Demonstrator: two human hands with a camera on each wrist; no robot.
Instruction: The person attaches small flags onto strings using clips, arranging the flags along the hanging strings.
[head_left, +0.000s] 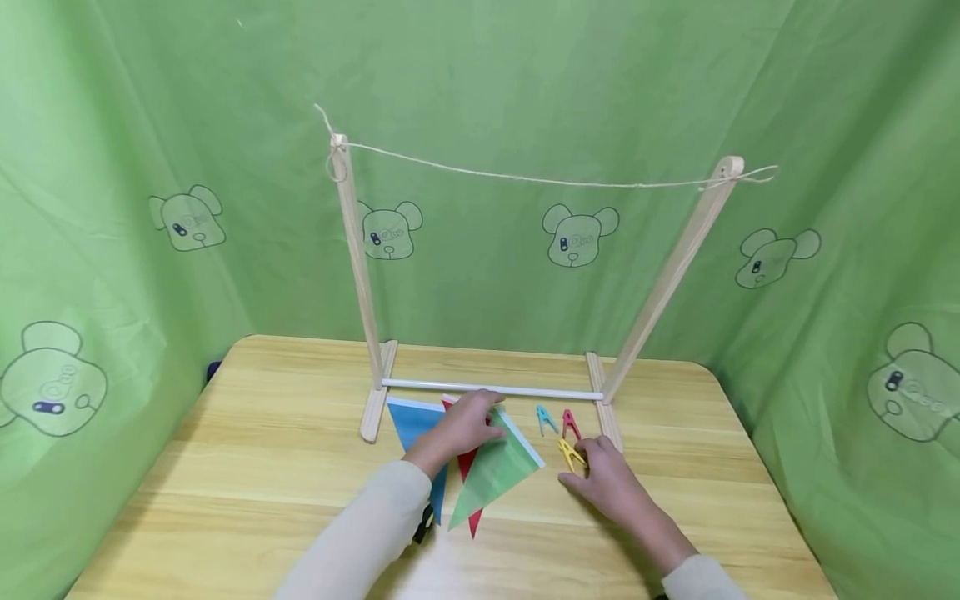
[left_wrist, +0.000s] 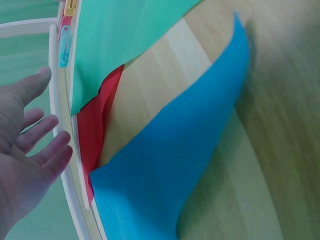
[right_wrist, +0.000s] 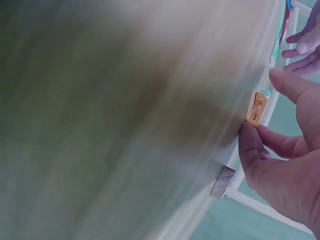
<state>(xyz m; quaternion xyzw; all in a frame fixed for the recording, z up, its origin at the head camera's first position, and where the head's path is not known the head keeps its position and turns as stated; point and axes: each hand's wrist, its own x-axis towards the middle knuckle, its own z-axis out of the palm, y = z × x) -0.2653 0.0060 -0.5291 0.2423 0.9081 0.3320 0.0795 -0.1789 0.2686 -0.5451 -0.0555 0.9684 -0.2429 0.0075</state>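
Three flags on the surface [head_left: 210, 467]: blue flag [head_left: 408, 423], red flag [head_left: 466, 463] and green flag [head_left: 497, 472], the green one lying across the red; thin, light and floppy by the look of them, likely to curl under a push, so the white edge [head_left: 524, 439] seems the firmest hold; over them reaches the left hand [head_left: 467, 419], fingers spread and gripping nothing; farther right, the yellow peg [right_wrist: 258, 107] lies near the pink peg [head_left: 567, 417] and the blue peg [head_left: 542, 412], probably light, springy plastic, best pinched by the splayed legs; and right there is the right hand [head_left: 611, 483], forearm [head_left: 666, 539] slanting from the near right, thumb and bent fingers parted around the yellow peg, unpinched; whether a fingertip touches, I can't tell.
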